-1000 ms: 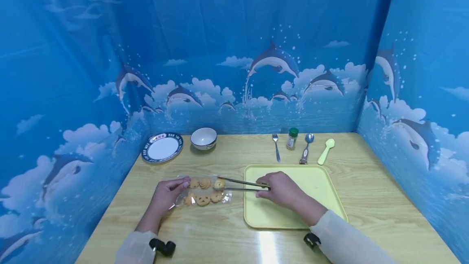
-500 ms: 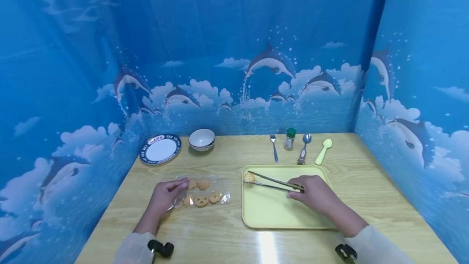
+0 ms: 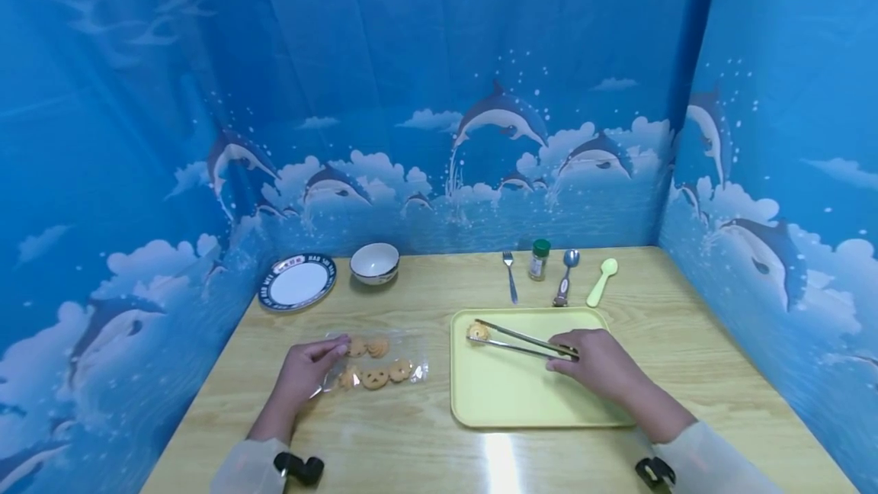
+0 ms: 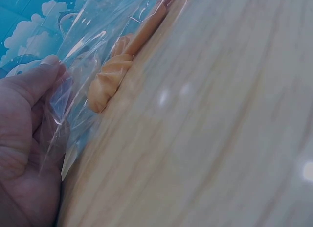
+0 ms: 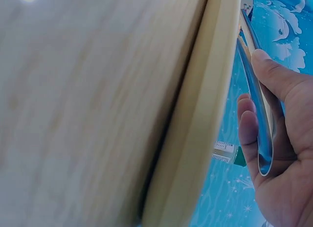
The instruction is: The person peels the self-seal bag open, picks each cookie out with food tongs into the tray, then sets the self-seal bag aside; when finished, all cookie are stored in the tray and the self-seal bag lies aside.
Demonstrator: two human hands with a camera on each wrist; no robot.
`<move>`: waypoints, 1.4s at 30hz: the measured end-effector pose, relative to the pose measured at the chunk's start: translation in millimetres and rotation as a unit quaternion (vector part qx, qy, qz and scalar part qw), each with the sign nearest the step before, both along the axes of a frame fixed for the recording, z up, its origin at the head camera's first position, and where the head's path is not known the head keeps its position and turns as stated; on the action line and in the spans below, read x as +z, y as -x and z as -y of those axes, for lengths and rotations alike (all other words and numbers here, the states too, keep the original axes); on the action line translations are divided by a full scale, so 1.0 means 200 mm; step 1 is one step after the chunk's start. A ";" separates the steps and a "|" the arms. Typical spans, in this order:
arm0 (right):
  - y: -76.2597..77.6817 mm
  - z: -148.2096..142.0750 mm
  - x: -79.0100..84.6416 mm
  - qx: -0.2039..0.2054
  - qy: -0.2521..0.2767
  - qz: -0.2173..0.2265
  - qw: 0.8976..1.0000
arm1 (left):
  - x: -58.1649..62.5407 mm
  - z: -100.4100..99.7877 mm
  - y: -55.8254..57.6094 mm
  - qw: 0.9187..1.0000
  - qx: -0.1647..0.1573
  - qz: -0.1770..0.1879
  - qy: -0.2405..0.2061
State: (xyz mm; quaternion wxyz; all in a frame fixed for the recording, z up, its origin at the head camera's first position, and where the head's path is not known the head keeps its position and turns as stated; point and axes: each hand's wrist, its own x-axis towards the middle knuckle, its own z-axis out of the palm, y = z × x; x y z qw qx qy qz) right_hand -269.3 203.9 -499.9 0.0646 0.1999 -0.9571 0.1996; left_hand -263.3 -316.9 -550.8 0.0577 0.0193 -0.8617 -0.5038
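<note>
My left hand (image 3: 304, 373) pinches the near-left edge of a clear plastic bag (image 3: 414, 344) on the table; several cookies (image 3: 375, 379) lie in it. In the left wrist view the thumb presses the film (image 4: 78, 100) beside a swirled cookie (image 4: 110, 82). My right hand (image 3: 604, 364) grips metal tongs (image 3: 524, 348) over the yellow tray (image 3: 507, 402). Between the tong tips is a round cookie (image 3: 477, 331), at the tray's far left corner. The right wrist view shows thumb and fingers around the tongs (image 5: 264, 124).
At the back left stand a blue-rimmed plate (image 3: 298, 283) and a white bowl (image 3: 375, 263). Behind the tray lie a fork (image 3: 511, 278), a green-capped jar (image 3: 539, 260), a metal spoon (image 3: 565, 278) and a light green spoon (image 3: 603, 282). A dolphin-print curtain (image 3: 384, 59) surrounds the table.
My right hand has moved right with the tongs, carrying one cookie from the bag to the tray's far left corner. The left hand has stayed at the bag.
</note>
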 end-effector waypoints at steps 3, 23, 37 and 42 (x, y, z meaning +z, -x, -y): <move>0.00 0.00 0.00 0.001 0.003 0.001 1.000 | 0.01 0.00 0.00 1.000 0.002 0.003 -0.001; -0.01 0.05 0.00 0.021 0.006 -0.006 1.000 | 0.00 0.00 0.00 1.000 0.001 -0.006 -0.008; 0.00 0.33 0.05 0.106 -0.033 0.000 0.994 | -0.01 0.01 0.00 1.000 -0.002 -0.003 -0.016; 0.00 0.39 0.04 0.129 -0.030 0.013 0.991 | 0.00 0.01 0.00 1.000 -0.003 0.001 -0.009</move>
